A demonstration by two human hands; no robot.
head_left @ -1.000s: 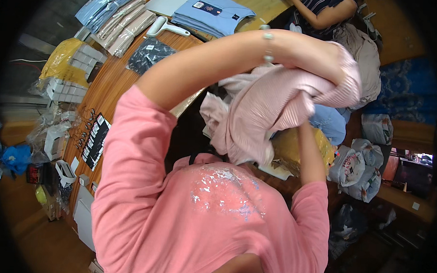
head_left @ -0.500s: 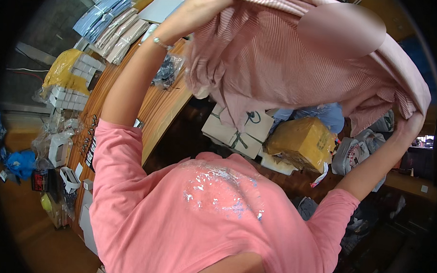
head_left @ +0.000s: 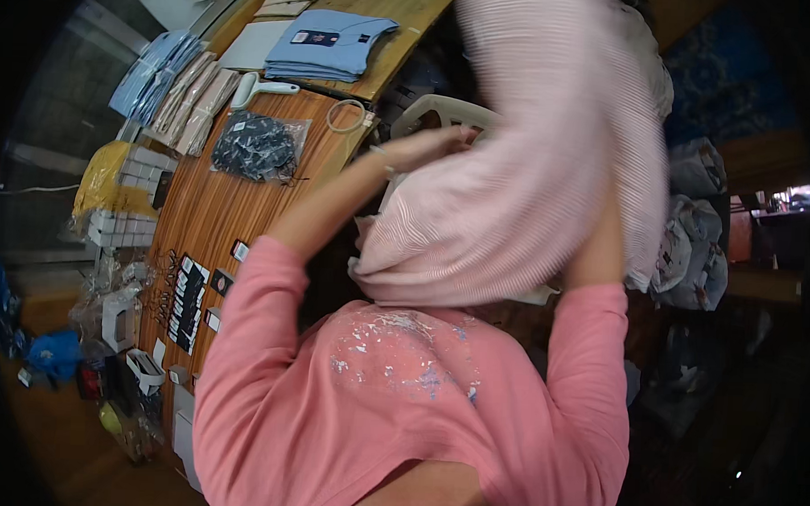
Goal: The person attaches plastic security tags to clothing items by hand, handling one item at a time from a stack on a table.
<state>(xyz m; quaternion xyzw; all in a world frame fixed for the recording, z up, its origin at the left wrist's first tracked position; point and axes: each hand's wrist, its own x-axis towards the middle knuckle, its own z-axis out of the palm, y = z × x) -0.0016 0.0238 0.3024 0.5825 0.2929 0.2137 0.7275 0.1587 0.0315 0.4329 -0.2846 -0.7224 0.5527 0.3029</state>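
L hand (head_left: 426, 147) is gripping pink striped garment (head_left: 532, 195) at frame center; R hand is hiding behind cloth, grip can't tell. Wooden table (head_left: 219, 211) is sitting at left.

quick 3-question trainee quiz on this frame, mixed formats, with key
1. True or false: the pink striped garment lies flat on the wooden table.
2. Which hand shows at the garment's edge? A) left hand B) right hand C) neither
3. Fill in: the folded shirts at the table's far end are ____ in colour.

Key:
1. False: it is held up in the air, blurred.
2. A: the right hand is hidden behind the cloth.
3. Blue.
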